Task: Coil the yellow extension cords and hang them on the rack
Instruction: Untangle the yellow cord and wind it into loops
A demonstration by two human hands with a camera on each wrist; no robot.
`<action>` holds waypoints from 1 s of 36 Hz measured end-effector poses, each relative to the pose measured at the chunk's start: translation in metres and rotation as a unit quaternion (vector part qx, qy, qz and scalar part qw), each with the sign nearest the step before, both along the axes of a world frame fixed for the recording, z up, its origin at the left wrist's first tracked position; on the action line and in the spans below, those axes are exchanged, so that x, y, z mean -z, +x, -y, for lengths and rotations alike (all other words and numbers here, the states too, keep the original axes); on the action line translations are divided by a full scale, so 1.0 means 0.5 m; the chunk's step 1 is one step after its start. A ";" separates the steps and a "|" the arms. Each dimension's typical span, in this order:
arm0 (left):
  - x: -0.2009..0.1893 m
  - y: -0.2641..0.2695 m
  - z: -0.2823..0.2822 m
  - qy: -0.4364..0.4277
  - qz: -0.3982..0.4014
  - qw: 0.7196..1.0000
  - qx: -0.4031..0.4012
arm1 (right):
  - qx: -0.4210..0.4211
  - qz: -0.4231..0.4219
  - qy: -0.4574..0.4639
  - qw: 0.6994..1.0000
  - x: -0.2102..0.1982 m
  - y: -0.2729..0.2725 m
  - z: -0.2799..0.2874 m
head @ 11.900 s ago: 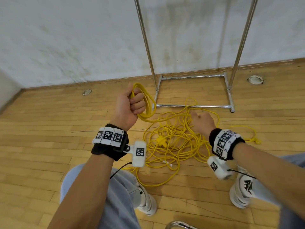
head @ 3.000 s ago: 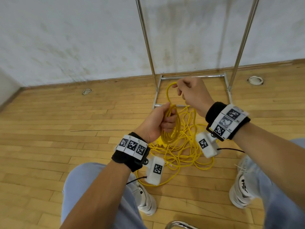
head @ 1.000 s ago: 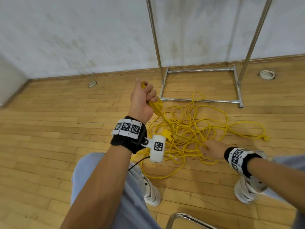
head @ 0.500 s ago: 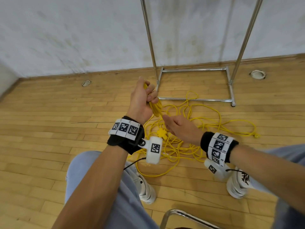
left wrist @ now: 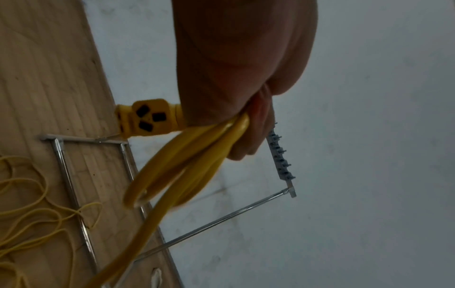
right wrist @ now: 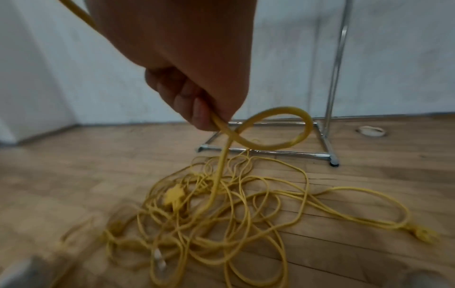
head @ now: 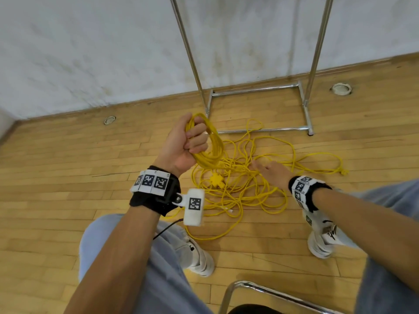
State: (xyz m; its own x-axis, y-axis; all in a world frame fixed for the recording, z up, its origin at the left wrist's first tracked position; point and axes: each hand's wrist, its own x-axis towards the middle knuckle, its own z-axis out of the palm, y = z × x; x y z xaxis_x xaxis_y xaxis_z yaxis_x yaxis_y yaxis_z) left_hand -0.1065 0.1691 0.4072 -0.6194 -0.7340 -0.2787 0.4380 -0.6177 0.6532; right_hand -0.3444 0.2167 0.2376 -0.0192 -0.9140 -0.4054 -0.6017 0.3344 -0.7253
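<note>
A wooden plank floor in a warm honey tone runs to a brown baseboard; above it rises a whitish wall, mottled with grey stains; two round metal floor fittings sit near the baseboard; a chrome chair frame curves at the bottom edge of the head view; light is even and soft.

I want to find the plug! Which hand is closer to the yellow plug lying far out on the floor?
Right. The right hand is beside the plug; the left hand is raised farther away, gripping the coil.
</note>
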 end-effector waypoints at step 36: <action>0.041 -0.065 -0.047 -0.135 0.292 0.935 -0.148 | -0.112 0.038 -0.284 0.951 -0.337 0.151 -0.013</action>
State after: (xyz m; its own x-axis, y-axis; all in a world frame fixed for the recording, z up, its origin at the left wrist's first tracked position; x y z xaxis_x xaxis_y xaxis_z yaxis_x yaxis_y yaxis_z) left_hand -0.1389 0.1928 0.3865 -0.1784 -0.9413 -0.2865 0.0842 -0.3047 0.9487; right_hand -0.2688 0.2234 0.4062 0.2122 -0.9635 0.1632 -0.5505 -0.2559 -0.7946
